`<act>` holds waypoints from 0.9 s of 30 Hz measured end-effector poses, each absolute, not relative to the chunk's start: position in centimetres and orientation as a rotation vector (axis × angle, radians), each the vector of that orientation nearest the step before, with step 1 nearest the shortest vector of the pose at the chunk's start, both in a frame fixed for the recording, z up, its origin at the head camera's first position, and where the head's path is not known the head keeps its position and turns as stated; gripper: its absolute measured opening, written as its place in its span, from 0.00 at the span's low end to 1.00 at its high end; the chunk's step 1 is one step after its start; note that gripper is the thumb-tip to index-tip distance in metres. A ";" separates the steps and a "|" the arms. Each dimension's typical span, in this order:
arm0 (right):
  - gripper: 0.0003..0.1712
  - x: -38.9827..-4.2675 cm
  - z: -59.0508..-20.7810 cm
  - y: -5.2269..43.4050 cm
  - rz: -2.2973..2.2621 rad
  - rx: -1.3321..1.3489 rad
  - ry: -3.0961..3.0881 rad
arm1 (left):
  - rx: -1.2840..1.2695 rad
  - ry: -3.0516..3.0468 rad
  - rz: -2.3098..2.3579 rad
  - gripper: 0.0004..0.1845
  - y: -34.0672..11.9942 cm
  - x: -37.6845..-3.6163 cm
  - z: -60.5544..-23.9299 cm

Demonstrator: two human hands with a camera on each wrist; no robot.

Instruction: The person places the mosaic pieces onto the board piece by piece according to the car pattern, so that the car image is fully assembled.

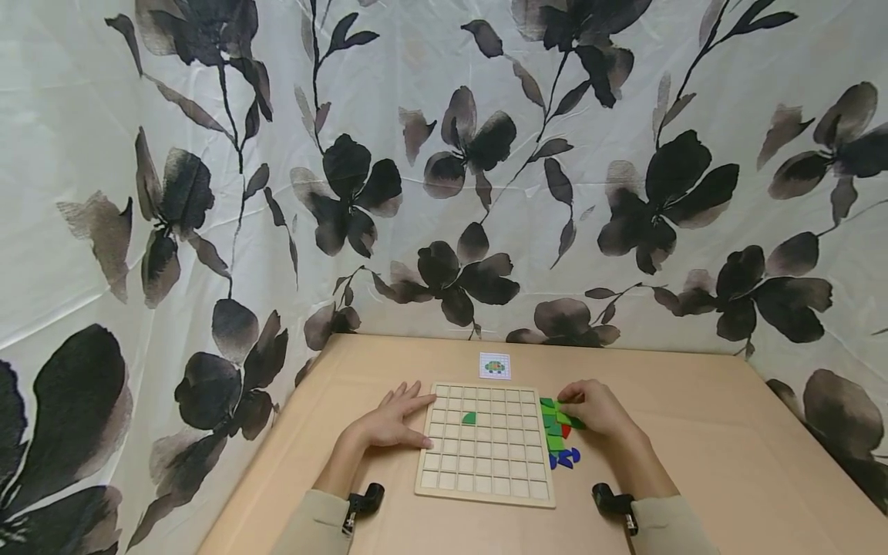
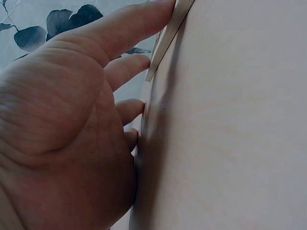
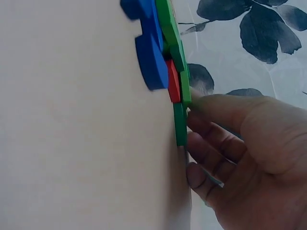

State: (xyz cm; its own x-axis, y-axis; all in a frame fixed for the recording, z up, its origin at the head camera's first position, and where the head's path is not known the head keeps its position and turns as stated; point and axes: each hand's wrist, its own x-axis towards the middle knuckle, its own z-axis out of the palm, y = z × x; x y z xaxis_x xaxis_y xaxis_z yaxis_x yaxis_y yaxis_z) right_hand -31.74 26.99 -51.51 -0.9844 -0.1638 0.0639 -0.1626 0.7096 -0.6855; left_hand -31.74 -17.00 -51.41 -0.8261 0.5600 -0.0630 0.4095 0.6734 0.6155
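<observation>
In the lower middle of the head view a wooden grid board (image 1: 486, 445) lies flat on a tan table (image 1: 728, 462), its square cells bare except for one green quarter-round piece (image 1: 469, 418) sitting in a cell in the upper left part of the grid. The left hand (image 1: 391, 420) rests palm down on the table against the board's left edge, fingers straight and spread, holding nothing; in the left wrist view the fingertips (image 2: 139, 60) touch the thin edge of the board (image 2: 165, 40) at the upper middle of the frame. Just right of the board lies a loose pile of flat pieces (image 1: 560, 435): green ones at the top, a red one in the middle, blue ones (image 1: 565, 458) at the lower end. The right hand (image 1: 597, 408) sits over the upper end of that pile with its fingers curled down onto the green pieces (image 1: 555, 422); in the right wrist view the fingers (image 3: 211, 139) press against the edge of a green piece (image 3: 180, 124) at mid-frame, with the red piece (image 3: 173, 81) and blue pieces (image 3: 149, 57) stacked above it. Whether the hand actually pinches a piece or only touches it I cannot tell. Beyond the board, above it in the frame, a small white picture card (image 1: 495, 365) lies on the table. A floral curtain (image 1: 444, 154) with black blossoms fills the upper frame.
</observation>
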 end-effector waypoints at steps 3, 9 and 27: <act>0.05 -31.9 -51.5 27.0 -1.164 -0.279 2.893 | 0.776 2.633 0.895 0.48 -17.0 -31.7 -51.3; 0.06 -31.9 -51.1 27.1 -1.113 -0.353 2.902 | 0.765 2.628 0.907 0.48 -17.0 -31.7 -51.3; 0.06 -31.9 -51.0 27.0 -1.137 -0.366 2.794 | 0.743 2.630 0.917 0.48 -16.9 -31.6 -51.2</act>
State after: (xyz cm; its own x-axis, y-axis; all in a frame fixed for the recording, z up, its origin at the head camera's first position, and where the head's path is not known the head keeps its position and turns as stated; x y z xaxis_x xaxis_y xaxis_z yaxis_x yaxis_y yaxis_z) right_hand -31.95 27.02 -51.01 -0.9657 -0.2598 -0.0047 -0.1827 0.6919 -0.6985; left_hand -31.57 -16.93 -51.18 -0.8361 0.5438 -0.0723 0.3809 0.6704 0.6368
